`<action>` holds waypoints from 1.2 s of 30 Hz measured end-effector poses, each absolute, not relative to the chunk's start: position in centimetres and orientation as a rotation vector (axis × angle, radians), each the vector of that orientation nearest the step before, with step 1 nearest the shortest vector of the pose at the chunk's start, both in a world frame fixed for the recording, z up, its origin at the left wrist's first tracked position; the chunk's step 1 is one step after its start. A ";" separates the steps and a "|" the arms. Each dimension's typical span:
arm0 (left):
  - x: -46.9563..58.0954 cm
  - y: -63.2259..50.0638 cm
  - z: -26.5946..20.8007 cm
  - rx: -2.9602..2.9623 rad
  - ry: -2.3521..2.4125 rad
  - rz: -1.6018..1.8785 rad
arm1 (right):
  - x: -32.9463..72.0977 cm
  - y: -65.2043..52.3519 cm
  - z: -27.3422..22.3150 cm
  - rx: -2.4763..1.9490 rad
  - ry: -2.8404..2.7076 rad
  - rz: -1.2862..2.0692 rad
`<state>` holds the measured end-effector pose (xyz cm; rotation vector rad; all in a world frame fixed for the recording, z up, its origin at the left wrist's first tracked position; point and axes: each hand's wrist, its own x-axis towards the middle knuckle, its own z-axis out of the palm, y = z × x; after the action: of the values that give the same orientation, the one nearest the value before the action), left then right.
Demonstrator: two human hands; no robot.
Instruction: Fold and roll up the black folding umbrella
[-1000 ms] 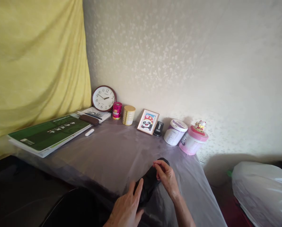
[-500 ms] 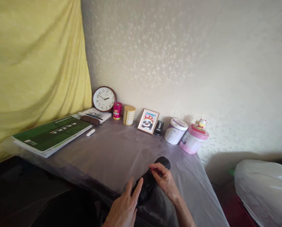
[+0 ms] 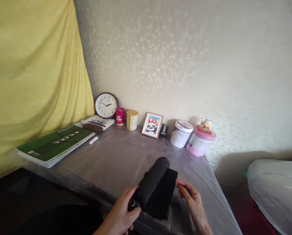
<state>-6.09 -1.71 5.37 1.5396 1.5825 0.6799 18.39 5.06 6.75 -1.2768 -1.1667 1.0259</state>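
Note:
A black folded umbrella is raised a little above the near edge of the table. My left hand grips its near handle end. A flat black sleeve or flap hangs from the umbrella's right side. My right hand is just right of that flap, fingertips at its edge; whether they pinch it I cannot tell.
Along the wall stand a round clock, a red tin, a yellow tin, a panda picture frame, a white tub and a pink jar. Green books lie left. A white plastic bag sits right.
The umbrella has been lifted off the table and turned. My left hand went from resting flat on it to gripping its handle end. My right hand moved off to the right side.

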 end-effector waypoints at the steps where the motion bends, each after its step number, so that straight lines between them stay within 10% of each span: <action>1: -6.5 -1.7 5.2 1.507 1.590 0.684 | 18.4 4.9 6.4 -1.292 -1.120 1.018; 14: -6.8 -0.4 5.1 2.166 1.987 0.234 | 19.4 5.0 2.9 -1.330 -1.051 0.989; 25: -9.0 -0.3 7.3 1.118 1.229 0.831 | 19.9 5.0 2.4 -1.263 -0.951 0.972; 36: -8.7 -0.6 8.0 1.714 1.635 0.903 | 20.2 4.8 1.9 -1.264 -0.920 0.994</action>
<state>-8.66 -0.59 8.01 1.7138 1.6352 0.9029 20.19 4.84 1.93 -1.2636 -0.9203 0.9940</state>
